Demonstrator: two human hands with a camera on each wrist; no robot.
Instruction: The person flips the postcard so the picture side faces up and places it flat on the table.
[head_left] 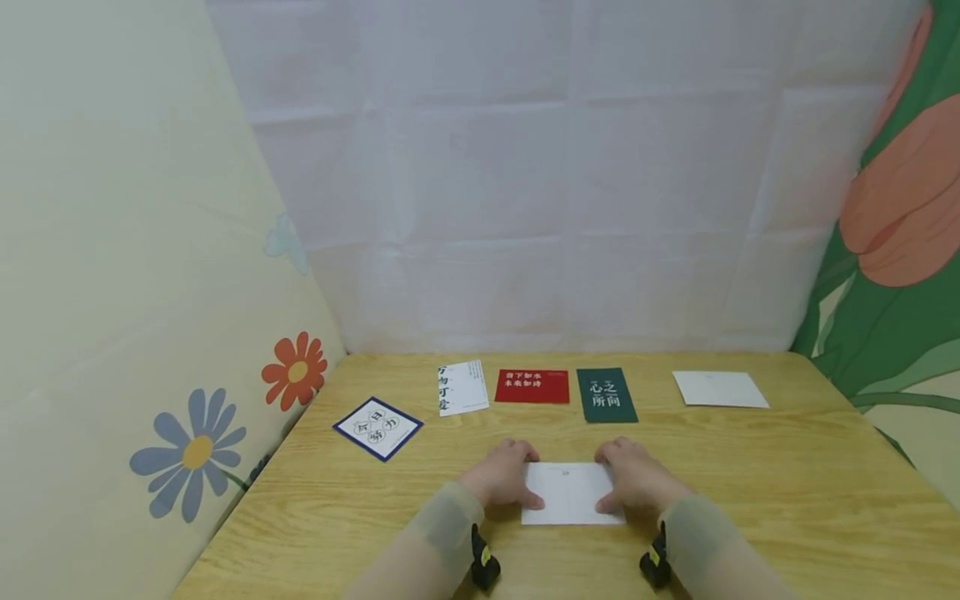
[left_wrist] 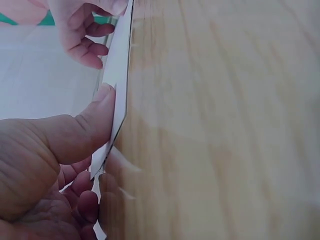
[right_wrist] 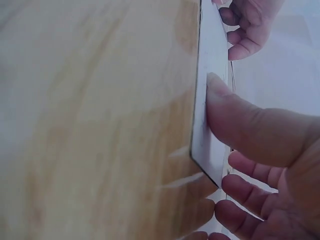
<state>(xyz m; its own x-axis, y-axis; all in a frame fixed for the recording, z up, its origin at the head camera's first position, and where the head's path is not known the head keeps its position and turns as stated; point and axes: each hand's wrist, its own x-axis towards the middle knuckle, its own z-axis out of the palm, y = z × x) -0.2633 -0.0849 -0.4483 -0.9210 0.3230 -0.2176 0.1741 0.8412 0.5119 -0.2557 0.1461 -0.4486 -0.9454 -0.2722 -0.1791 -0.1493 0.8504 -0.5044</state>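
Observation:
A white postcard (head_left: 567,498) with a small mark near its far edge and a faint centre line lies at the near middle of the wooden table. My left hand (head_left: 501,477) holds its left side, the thumb on the upper face and the other fingers about the far edge. On the right side my right hand (head_left: 637,478) has it the same way. Both wrist views show the postcard (left_wrist: 117,70) nearly edge-on, very low over the wood. In the right wrist view the thumb (right_wrist: 240,117) lies on its face; some fingertips are hidden behind it.
Behind the hands lie a blue-bordered square card (head_left: 377,428), a white card with black characters (head_left: 463,388), a red card (head_left: 532,387), a green card (head_left: 607,395) and another white card (head_left: 720,389). A white sheet (head_left: 562,183) hangs at the table's back edge.

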